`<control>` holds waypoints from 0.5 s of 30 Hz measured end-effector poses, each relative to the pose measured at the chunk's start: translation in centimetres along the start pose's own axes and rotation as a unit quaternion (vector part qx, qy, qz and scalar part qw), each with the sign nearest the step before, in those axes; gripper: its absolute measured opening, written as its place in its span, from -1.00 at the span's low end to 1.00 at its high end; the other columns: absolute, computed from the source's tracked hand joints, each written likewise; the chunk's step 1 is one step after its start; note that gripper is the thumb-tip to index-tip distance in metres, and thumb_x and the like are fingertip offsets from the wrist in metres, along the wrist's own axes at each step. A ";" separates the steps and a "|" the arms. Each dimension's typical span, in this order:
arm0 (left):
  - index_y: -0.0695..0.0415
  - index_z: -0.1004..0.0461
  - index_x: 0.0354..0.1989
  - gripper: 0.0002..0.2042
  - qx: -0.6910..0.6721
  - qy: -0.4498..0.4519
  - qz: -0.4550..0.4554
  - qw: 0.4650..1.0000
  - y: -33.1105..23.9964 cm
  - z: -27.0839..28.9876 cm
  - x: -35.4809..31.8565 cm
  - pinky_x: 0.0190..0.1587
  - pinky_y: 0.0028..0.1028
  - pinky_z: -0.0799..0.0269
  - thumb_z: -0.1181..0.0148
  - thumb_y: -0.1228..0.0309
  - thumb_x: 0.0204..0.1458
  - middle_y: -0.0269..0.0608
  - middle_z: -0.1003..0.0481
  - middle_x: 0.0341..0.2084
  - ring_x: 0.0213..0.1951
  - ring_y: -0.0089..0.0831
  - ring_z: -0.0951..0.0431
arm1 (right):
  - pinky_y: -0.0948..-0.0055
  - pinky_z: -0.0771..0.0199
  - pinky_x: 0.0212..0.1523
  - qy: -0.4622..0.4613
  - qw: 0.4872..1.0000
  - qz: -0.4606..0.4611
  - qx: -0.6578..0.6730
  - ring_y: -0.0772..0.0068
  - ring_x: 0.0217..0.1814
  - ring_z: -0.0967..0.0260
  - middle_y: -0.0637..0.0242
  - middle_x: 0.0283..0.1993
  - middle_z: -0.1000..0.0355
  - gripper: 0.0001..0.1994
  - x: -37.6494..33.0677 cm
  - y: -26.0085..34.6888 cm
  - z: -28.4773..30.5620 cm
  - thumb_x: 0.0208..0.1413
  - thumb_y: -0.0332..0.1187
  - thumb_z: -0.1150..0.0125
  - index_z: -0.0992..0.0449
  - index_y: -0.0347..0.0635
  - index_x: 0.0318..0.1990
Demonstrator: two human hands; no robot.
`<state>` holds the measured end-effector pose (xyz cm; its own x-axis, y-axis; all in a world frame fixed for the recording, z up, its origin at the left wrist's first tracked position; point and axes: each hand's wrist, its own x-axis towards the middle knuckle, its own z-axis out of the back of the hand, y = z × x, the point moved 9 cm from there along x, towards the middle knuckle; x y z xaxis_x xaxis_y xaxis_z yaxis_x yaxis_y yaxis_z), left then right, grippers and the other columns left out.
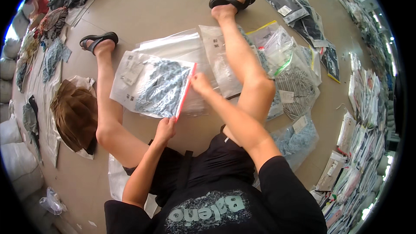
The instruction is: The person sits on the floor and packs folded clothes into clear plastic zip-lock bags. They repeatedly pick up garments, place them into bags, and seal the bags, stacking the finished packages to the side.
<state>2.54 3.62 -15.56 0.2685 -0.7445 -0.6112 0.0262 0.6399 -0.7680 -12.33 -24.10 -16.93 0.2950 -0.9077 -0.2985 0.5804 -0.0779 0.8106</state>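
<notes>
Between my legs I hold a clear plastic zip bag (162, 89) with a red closure strip along its right edge. A blue-and-white patterned garment lies folded inside it. My left hand (165, 130) is closed on the near end of the red strip. Farther up the same strip, my right hand (199, 83) is closed in a pinch on the bag's edge. Under and behind the held bag lies a stack of clear plastic bags (186, 43) on the floor.
To the right lie bagged garments, among them a striped one (297, 93) and dark ones (299, 15). A brown garment (76, 115) sits by my left leg. Tall piles of packed bags (364, 160) line the right side; white sacks (19, 162) stand at the left.
</notes>
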 end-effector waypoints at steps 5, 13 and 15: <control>0.29 -0.53 -0.42 -0.53 0.273 0.008 -0.004 0.962 -3.3 2.2 -3.1 -0.51 -0.21 -0.44 -0.22 0.08 0.38 -0.10 -0.49 -0.67 -0.63 -0.26 -0.53 | 0.29 -0.35 -0.48 0.033 0.994 -0.085 0.059 0.43 -0.56 -0.41 0.27 -0.56 -0.53 -0.57 1.9 0.3 3.8 0.32 -0.10 -0.37 -0.62 -0.26 -0.50; 0.13 -0.48 -0.18 -0.64 0.461 -0.181 -0.293 0.818 -14.5 -2.6 -0.3 -0.23 -0.02 -0.56 -0.31 0.06 0.23 -0.10 -0.62 -0.34 -0.26 0.03 -0.68 | 0.49 -0.24 -0.57 0.037 0.980 -0.110 0.162 0.63 -0.59 -0.29 0.42 -0.55 -0.48 -0.60 -1.0 0.6 4.4 0.37 -0.10 -0.34 -0.61 -0.25 -0.42; 0.11 -0.46 -0.13 -0.71 0.489 -0.164 -0.281 0.809 -12.4 -3.5 2.3 -0.24 -0.04 -0.57 -0.27 0.14 0.27 -0.16 -0.61 -0.30 -0.23 -0.01 -0.69 | 0.48 -0.29 -0.53 0.027 0.990 -0.085 0.109 0.61 -0.58 -0.33 0.40 -0.53 -0.51 -0.59 -0.7 0.7 4.8 0.37 -0.09 -0.34 -0.62 -0.26 -0.41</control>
<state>-0.56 -6.73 -8.11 0.1857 -0.9825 -0.0109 0.9395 0.1808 -0.2911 -15.78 -25.53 -13.73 0.2510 -0.8509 -0.4615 0.4499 -0.3196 0.8340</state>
